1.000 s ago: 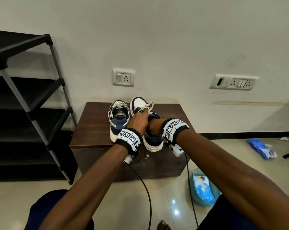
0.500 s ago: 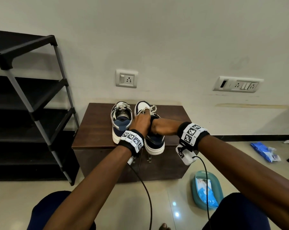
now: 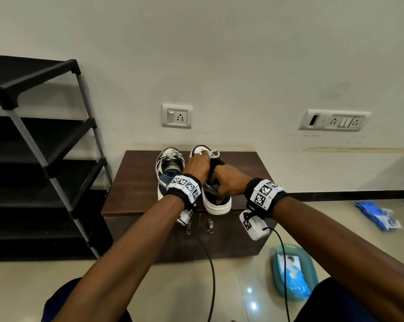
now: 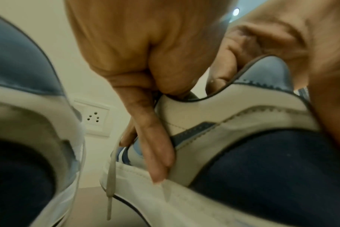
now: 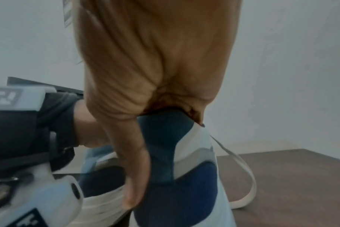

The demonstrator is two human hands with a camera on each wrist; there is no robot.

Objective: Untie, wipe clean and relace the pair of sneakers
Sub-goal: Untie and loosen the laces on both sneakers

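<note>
Right-hand navy-and-white leather sneaker [image 3: 216,198] at frame centre on dark brown wooden tabletop [image 3: 131,182], long axis heel-near, toe to wall. Left hand [image 3: 196,165] further forward, at tongue, pinching flat off-white lace [image 4: 112,165]. Right hand [image 3: 228,180] nearer, curled on heel collar. Second matching sneaker [image 3: 168,168] just left, still laced. Wrist-band markers illegible; no brand readable.

A plain cream wall [image 3: 219,54] carries a single socket plate [image 3: 177,115] and a wider switch panel [image 3: 334,120]. Below stands a low dark-brown wooden cabinet [image 3: 136,182] on a glossy beige tiled floor [image 3: 33,287]. A black shelf rack [image 3: 45,159] stands at the left.
</note>
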